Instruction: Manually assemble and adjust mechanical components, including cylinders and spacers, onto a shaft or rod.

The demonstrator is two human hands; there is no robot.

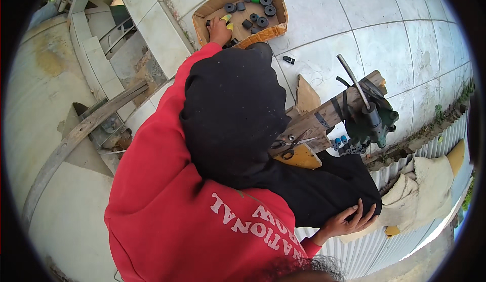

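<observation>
Left hand point(218, 31) far forward on outstretched arm point(164, 97), right hand point(349, 222) over bent knee point(367, 190).

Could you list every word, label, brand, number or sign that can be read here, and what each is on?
Red top: large white capital lettering, legible in part; I won't copy the wording.
Black rollers in the cardboard box: none I can make out.
Small black object on the tiles: any marking is too small to read.

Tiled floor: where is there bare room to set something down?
Bare tiles lie right of the cardboard box, above the wooden beam. Crowded: around the scissors by the beam, among the small cylinders below it, and inside the box.
</observation>
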